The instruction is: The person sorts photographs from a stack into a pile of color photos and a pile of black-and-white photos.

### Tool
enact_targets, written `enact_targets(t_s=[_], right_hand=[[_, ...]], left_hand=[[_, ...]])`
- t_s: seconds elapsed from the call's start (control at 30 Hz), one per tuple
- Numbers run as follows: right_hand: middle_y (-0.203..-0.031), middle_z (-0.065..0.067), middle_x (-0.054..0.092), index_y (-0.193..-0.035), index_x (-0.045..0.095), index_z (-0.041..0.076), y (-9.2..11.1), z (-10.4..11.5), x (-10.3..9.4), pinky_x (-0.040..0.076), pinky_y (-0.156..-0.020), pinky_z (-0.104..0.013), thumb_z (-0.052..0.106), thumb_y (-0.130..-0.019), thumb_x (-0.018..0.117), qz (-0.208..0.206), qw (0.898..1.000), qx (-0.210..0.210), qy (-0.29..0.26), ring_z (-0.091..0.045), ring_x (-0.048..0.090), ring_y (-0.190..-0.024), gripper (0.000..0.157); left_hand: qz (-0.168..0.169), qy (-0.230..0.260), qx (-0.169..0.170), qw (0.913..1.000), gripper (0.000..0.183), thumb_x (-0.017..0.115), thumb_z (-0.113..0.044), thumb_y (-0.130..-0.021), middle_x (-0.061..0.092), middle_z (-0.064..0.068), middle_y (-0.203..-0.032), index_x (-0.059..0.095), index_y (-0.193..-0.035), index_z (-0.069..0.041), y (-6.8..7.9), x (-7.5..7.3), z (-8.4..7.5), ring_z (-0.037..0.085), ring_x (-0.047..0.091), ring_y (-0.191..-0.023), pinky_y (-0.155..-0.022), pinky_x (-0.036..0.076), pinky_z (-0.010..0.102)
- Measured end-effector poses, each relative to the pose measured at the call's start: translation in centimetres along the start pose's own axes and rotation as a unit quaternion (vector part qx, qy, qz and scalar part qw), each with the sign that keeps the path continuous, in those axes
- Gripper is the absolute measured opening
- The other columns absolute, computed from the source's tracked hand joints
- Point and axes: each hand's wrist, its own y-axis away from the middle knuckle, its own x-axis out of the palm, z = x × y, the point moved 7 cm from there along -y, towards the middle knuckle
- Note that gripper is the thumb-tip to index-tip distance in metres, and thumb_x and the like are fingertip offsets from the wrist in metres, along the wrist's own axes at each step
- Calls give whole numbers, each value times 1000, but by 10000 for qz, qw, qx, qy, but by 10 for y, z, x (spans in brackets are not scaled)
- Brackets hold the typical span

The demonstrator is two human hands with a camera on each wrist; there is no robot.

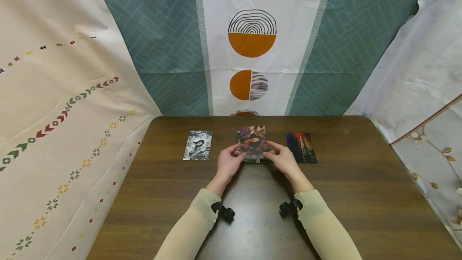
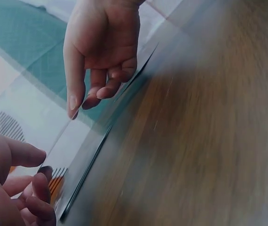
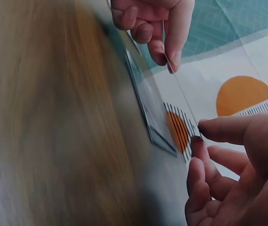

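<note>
Left hand (image 1: 229, 160): fingers pinch the left edge of the held card (image 1: 253, 141), which lies toward 2 o'clock.
Right hand (image 1: 282, 159): fingers pinch its right edge, the card toward 10 o'clock; neither hand looks nearer.
Held card: raised above the tabletop (image 1: 361, 187), long axis roughly 12 to 6; thin, flat, printed in reds and purples.
Underlying print (image 1: 252, 161): beneath it, showing at 6 o'clock.
Black-and-white print (image 1: 197, 145): apart, 9 o'clock.
Dark red-orange print (image 1: 303, 147): apart, 3 o'clock.
</note>
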Motion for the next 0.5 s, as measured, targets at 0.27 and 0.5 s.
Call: enact_targets(t_s=[0.27, 0.5], right_hand=[[-122, -16, 74, -162, 49, 11, 9, -11, -30, 42, -72, -39, 24, -106, 69, -13, 9993, 11, 366, -27, 61, -91, 61], [-118, -15, 71, -163, 47, 10, 17, -24, -61, 44, -73, -40, 29, -107, 68, -117, 9966, 38, 814, -27, 59, -89, 62]], left_hand=[[316, 18, 118, 9994, 52, 79, -6, -92, 66, 2, -99, 69, -144, -7, 7, 32, -12, 6, 44, -56, -56, 40, 25], [437, -112, 370, 9983, 59, 81, -3, -88, 63, -1, -93, 66, -145, -3, 12, 67, -26, 3, 42, -56, -57, 40, 22]])
